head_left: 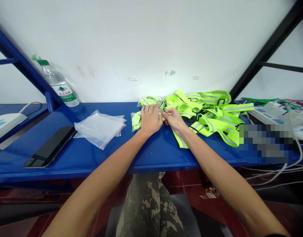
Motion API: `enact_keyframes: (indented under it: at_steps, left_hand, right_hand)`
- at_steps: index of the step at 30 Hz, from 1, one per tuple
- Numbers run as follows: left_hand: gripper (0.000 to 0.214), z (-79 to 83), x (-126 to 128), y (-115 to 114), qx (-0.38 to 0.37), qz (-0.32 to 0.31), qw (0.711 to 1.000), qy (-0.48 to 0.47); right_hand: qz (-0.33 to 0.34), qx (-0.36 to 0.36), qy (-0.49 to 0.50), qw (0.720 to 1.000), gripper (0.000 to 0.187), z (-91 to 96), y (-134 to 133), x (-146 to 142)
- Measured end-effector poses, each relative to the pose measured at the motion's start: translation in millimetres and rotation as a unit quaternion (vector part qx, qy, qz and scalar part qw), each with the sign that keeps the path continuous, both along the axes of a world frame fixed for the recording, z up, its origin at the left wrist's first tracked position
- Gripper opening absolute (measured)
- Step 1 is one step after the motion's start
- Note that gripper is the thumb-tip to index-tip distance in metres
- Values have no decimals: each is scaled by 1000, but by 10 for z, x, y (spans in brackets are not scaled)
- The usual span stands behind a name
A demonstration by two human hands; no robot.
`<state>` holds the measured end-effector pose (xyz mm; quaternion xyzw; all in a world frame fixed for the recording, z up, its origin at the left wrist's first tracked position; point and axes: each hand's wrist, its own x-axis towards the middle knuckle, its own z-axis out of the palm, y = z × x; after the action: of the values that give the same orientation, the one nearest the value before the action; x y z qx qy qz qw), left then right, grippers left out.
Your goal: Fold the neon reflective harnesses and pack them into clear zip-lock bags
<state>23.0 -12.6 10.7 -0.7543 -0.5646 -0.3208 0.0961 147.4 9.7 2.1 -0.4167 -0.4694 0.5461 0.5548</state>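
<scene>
My left hand (151, 120) presses on a folded neon-yellow reflective vest (136, 121), which seems to sit in a clear plastic bag. My right hand (174, 120) meets it at the bag's edge, and the fingertips of both hands pinch thin clear plastic. To the right lies a loose heap of neon-yellow vests (205, 112) with grey reflective strips, touching my right wrist. The pinched part is small and partly hidden by my fingers.
The blue metal shelf (161, 154) holds a pile of clear zip bags (99, 128) and a black tablet (50, 146). A plastic water bottle (60, 87) stands at the back left. White power strips (274, 113) and cables lie right; a blurred patch covers part of the shelf.
</scene>
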Motion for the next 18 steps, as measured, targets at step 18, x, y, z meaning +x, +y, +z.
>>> enact_keyframes:
  at_steps: [18]
  left_hand:
    - [68, 196, -42, -48, -101, 52, 990, -84]
  right_hand:
    - [34, 164, -106, 980, 29, -42, 83, 106]
